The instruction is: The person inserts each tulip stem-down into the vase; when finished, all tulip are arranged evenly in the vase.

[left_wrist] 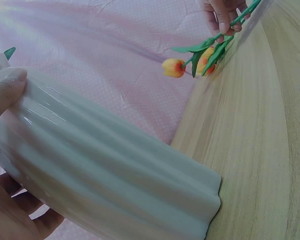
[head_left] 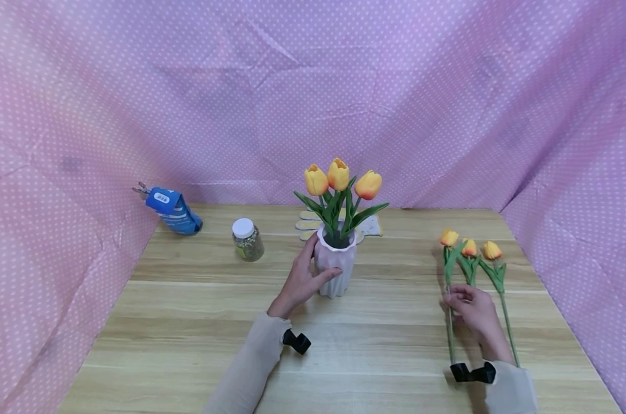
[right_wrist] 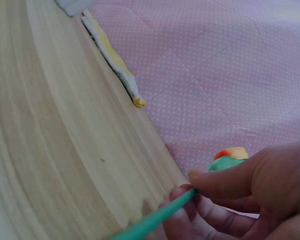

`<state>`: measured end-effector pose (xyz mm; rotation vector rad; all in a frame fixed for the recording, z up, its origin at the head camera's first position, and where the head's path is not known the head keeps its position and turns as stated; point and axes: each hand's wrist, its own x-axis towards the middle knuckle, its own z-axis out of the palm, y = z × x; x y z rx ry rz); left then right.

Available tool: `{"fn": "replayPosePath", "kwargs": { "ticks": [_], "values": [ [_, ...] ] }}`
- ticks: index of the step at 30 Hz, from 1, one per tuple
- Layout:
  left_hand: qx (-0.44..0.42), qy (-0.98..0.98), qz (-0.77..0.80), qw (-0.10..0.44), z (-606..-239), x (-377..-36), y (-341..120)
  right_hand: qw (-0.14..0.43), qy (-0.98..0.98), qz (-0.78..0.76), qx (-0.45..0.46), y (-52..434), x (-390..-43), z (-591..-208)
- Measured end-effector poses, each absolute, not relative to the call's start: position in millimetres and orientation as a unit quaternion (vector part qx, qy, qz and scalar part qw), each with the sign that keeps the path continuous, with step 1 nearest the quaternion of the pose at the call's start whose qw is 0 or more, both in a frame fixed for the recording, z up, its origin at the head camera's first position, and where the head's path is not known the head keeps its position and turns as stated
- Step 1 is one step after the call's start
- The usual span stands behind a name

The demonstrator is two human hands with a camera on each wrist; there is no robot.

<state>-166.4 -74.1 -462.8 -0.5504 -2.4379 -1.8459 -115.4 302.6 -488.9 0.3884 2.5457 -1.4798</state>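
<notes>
One ribbed white vase (head_left: 335, 270) stands mid-table holding three tulips (head_left: 339, 178); the left hand (head_left: 298, 282) curls around its left side. Right of the vase lie three loose tulips (head_left: 470, 253); the right hand (head_left: 473, 310) pinches the leftmost stem (right_wrist: 157, 217).

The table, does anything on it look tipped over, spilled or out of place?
The blue pouch lies on its side at the far left. Otherwise nothing stands out: the vase is upright in the left hand, the jar is capped, and nothing is spilled.
</notes>
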Motion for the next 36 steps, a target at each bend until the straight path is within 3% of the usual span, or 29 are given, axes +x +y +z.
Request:
{"fn": "replayPosePath", "kwargs": {
  "ticks": [11, 22, 36],
  "values": [
    [-0.166, -0.788, -0.593, 0.004, -461.9, -166.3, -73.9, 0.060, 0.782, -0.602, 0.149, 304.2, -116.0, -485.2],
    [-0.162, -0.787, -0.596, 0.001, -460.1, -165.6, -73.9, -0.005, 0.673, -0.727, 0.136, 302.8, -113.8, -484.1],
    [-0.156, -0.791, -0.591, -0.001, -460.4, -165.0, -73.5, -0.025, 0.608, -0.786, 0.109, 300.0, -112.9, -481.5]
  ]
}}
